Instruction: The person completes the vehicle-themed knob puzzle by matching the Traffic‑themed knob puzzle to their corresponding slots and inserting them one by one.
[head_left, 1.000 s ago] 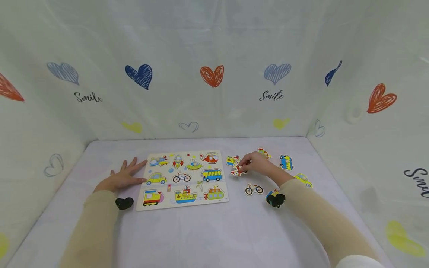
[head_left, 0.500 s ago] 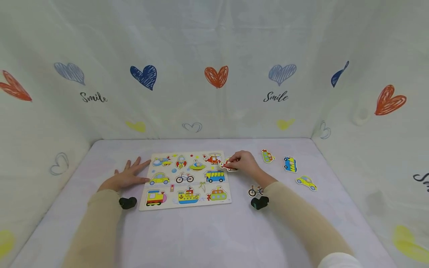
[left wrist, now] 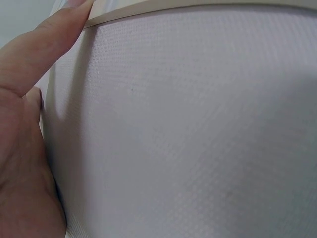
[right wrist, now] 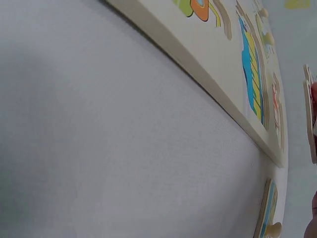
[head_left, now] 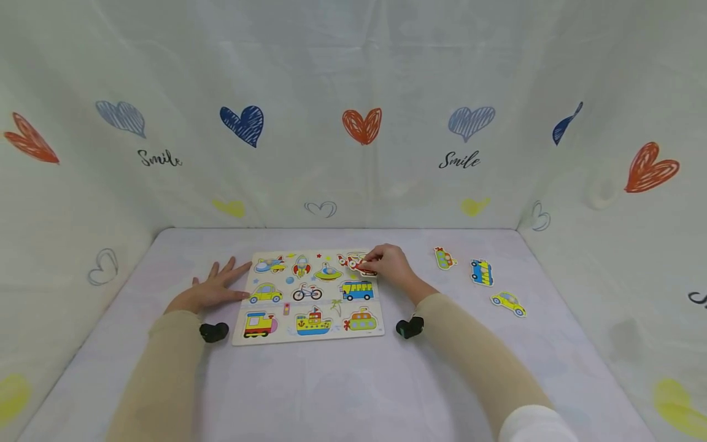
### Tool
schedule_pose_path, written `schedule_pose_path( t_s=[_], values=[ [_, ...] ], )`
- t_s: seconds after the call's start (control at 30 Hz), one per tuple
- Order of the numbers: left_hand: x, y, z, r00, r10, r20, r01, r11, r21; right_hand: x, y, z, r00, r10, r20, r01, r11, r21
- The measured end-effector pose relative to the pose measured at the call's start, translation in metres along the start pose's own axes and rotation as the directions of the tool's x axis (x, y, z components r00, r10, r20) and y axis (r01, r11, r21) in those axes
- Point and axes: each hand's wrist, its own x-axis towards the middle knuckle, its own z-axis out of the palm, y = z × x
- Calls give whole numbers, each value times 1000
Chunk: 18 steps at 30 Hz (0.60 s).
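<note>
A wooden puzzle board (head_left: 282, 329) with vehicle pictures lies flat on the table. My right hand (head_left: 393, 267) pinches a red helicopter piece (head_left: 367, 271) just over the board's top right corner, partly covering the helicopter picture there. In the right wrist view, this helicopter piece (right wrist: 309, 119) appears edge-on, raised above the board (right wrist: 208, 69). My left hand (head_left: 210, 291) rests spread beside the board, fingers straight, with thumb and a fingertip at its left edge. The left wrist view shows the thumb (left wrist: 44, 47) touching the board's side (left wrist: 163, 6).
On the table's right lie a submarine piece (head_left: 444, 258), a blue bus piece (head_left: 482, 272) and a yellow car piece (head_left: 508, 303). A knobbed piece (right wrist: 267, 210) lies near the board in the right wrist view. A printed curtain (head_left: 353, 172) stands behind the table.
My right hand has carried the helicopter piece left, from beside the board to over its top right corner. The forearm now hides the bicycle piece. My left hand stays at the board's edge.
</note>
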Motion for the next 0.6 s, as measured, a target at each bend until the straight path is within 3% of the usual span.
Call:
schedule_pose_path(
  t_s=[0.3,0.6],
  values=[
    [1,-2,1,1000,-5,-5,5,1000,5,11,-5,9,999,35,-18,-34,998,46],
    [4,-5,1,1000,-2,-9,2,1000,10,18,-3,17,999,41,-19,-41,999,25]
  ],
)
